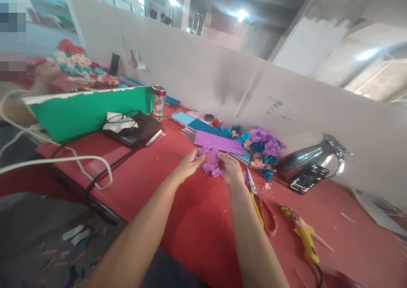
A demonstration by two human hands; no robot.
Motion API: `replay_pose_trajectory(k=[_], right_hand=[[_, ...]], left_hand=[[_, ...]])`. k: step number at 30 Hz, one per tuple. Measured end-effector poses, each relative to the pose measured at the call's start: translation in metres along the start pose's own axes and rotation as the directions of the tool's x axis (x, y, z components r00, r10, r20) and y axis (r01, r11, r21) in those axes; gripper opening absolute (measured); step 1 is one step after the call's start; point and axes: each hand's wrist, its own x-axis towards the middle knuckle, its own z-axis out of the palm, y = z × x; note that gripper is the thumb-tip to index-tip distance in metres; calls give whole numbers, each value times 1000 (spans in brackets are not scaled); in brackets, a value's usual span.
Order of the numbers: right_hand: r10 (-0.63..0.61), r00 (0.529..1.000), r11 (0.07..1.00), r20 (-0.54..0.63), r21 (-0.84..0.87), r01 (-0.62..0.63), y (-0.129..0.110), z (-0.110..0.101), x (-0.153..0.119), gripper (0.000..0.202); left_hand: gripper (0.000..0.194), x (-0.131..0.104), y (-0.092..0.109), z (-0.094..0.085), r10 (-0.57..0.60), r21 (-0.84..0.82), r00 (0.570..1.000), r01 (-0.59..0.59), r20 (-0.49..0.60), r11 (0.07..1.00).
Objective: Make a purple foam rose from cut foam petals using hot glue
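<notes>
Several small purple petal pieces (pixel 210 168) lie in a cluster on the red table (pixel 197 211), between my two hands. My left hand (pixel 190 163) has its fingers closed at the left side of the purple pieces, touching one. At their right side is my right hand (pixel 229 166), its fingers bent together; whatever they hold is too small to make out. Just behind my hands lie purple sheets (pixel 219 142) on top of blue ones. Scissors (pixel 265 214) with yellow and orange handles rest beside my right forearm.
A yellow glue gun (pixel 305 237), a metal jug (pixel 305 156) and a phone (pixel 308 178) are on the right. Finished paper flowers (pixel 265 146) sit by the wall. Leftward are a glass jar (pixel 159 103), a dark pouch (pixel 133 129), a green board (pixel 95 114), white cable and another person's hand.
</notes>
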Motion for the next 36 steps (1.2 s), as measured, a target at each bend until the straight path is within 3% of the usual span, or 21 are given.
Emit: replay_pose_trajectory(k=[3,6,11,17,23,29,36], right_hand=[[71,990,963,-124,267,-36,4,4,3,26],[156,973,915,-172,396,-77,1,2,3,20],[232,964,838,-133,530,-128,-17,5,8,17],[214,976,801,-43,580,-150,-33,10,8,16],[185,981,827,-54,548,-125,-29,10,-4,23],[155,978,830,-137,555,-53,-18,22,-11,25],[105,975,815,-194,579,27,-10,32,-13,25]], left_hand=[[32,0,0,-1,-23,-49,999,21,-47,999],[33,0,0,1,-25,-116,999,23,-20,993],[34,0,2,6,-27,-191,1000,24,-14,981],[40,2,1,10,-17,-180,995,-1,-97,984],[38,4,-5,13,-98,-358,986,43,-136,933],[29,6,-9,16,-137,-454,970,32,-199,891],[32,5,-6,18,-138,-403,949,13,-284,915]])
